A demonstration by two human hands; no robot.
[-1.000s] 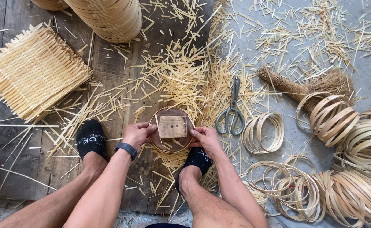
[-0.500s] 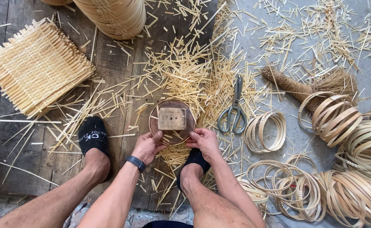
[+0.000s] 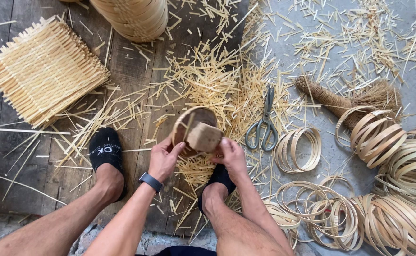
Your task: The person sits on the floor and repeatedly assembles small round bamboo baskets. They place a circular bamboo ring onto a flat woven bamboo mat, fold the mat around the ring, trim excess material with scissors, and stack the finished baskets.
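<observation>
The round wooden form has tipped up on edge since a moment ago — the left hand grips its rim, the right hand grasps the wooden block. Scissors lie just right of the hands, bamboo hoops beyond.

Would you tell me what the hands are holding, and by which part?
Both hands, left hand and right hand, hold a round wooden mould by its lower rim.
</observation>
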